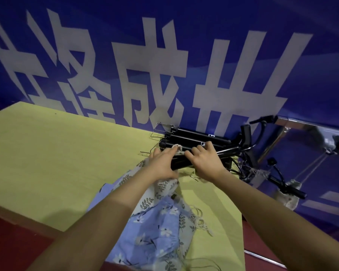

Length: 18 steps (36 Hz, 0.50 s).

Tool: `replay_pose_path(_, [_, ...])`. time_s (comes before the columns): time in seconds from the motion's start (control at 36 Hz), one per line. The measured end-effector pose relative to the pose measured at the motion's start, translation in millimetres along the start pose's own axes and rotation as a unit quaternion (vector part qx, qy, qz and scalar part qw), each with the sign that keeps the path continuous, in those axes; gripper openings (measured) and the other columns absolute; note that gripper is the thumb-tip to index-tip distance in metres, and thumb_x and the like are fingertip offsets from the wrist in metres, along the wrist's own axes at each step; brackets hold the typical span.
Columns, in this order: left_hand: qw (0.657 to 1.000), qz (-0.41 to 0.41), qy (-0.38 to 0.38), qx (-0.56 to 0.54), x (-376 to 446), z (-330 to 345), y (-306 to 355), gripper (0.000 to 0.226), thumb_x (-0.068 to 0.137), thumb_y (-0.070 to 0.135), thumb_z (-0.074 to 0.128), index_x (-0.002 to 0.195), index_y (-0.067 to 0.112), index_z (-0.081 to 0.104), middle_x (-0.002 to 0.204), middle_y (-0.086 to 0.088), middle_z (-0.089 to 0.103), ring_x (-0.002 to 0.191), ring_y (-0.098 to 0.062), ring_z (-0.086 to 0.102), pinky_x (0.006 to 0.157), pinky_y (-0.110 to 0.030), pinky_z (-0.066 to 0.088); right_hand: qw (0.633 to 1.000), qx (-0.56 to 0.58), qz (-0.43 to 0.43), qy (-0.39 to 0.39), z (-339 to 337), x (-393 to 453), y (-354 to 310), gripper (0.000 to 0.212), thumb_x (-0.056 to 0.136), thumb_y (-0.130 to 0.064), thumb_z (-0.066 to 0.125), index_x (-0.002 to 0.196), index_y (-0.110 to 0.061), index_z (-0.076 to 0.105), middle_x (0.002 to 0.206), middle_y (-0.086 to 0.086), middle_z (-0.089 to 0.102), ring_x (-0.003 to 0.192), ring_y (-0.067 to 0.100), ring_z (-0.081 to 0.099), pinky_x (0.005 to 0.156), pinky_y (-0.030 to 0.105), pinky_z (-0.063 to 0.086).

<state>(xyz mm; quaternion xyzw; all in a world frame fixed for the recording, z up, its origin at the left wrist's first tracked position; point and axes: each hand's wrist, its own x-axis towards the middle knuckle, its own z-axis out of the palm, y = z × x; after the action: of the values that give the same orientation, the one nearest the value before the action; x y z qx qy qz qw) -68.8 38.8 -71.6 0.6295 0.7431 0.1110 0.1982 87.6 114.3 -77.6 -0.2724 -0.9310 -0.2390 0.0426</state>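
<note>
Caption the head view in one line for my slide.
Left hand and right hand touch black hangers on a yellow table, floral cloth below.
</note>
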Motion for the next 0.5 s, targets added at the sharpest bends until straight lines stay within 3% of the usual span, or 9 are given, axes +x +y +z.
replay_pose_path(0.08, [0.995, 0.011, 0.086, 0.046, 2.4, 3.9, 6.3, 0.076, 0.075, 0.044, 0.068, 0.141, 0.031, 0.033, 0.13, 0.004, 0.049, 0.112, -0.022, 0.033, 0.082, -0.034, 0.024, 0.997, -0.026, -0.023, 0.067, -7.0, 5.6, 3.7, 0.045, 0.051, -0.013, 0.078, 0.095, -0.012, 0.066, 0.065, 0.003, 0.059, 0.062, 0.026, 0.059, 0.079, 0.041, 0.029])
replay_pose_path(0.19, [0.988, -0.003, 0.142, 0.065, 10.9, 6.1, 11.0, 0.047, 0.081, 0.038, 0.063, 0.123, 0.023, 0.049, 0.124, 0.002, 0.05, 0.115, -0.023, 0.038, 0.087, -0.034, 0.026, 0.989, -0.009, -0.029, 0.144, -9.5, 10.8, 9.2, 0.03, 0.066, -0.014, 0.071, 0.095, -0.015, 0.065, 0.075, 0.001, 0.062, 0.073, 0.025, 0.06, 0.09, 0.044, 0.03])
replay_pose_path(0.28, [0.988, -0.007, 0.153, 0.031, 15.4, 6.6, 11.1, 0.042, 0.082, 0.036, 0.062, 0.119, 0.019, 0.051, 0.12, 0.0, 0.05, 0.112, -0.024, 0.044, 0.089, -0.036, 0.031, 0.982, 0.003, 0.001, 0.189, -2.5, 10.4, 12.8, 0.046, 0.068, -0.016, 0.068, 0.113, -0.016, 0.062, 0.103, 0.004, 0.064, 0.096, 0.025, 0.055, 0.091, 0.039, 0.029])
replay_pose_path(0.33, [0.985, -0.011, 0.171, -0.011, 18.1, 6.5, 9.8, 0.042, 0.081, 0.034, 0.064, 0.118, 0.019, 0.054, 0.117, 0.0, 0.052, 0.11, -0.023, 0.047, 0.089, -0.037, 0.032, 0.975, 0.038, 0.04, 0.213, 1.4, 6.7, 16.7, 0.057, 0.069, -0.018, 0.068, 0.124, -0.013, 0.053, 0.12, 0.006, 0.055, 0.106, 0.025, 0.044, 0.092, 0.038, 0.028])
replay_pose_path(0.42, [0.975, -0.019, 0.205, -0.079, 20.5, 5.6, 6.0, 0.036, 0.078, 0.033, 0.068, 0.11, 0.018, 0.058, 0.108, 0.002, 0.055, 0.103, -0.02, 0.052, 0.085, -0.037, 0.036, 0.96, 0.074, 0.065, 0.264, 4.3, -2.8, 16.7, 0.042, 0.081, -0.03, 0.056, 0.118, -0.013, 0.046, 0.114, 0.004, 0.043, 0.098, 0.023, 0.041, 0.085, 0.033, 0.028])
replay_pose_path(0.5, [0.96, -0.02, 0.229, -0.157, 19.2, 0.4, 4.2, 0.032, 0.077, 0.032, 0.071, 0.102, 0.015, 0.061, 0.101, 0.002, 0.058, 0.095, -0.02, 0.056, 0.087, -0.042, 0.046, 0.966, 0.143, 0.099, 0.192, 6.7, -10.4, 13.0, 0.032, 0.087, -0.033, 0.047, 0.112, -0.013, 0.05, 0.103, 0.006, 0.052, 0.088, 0.024, 0.045, 0.076, 0.032, 0.029])
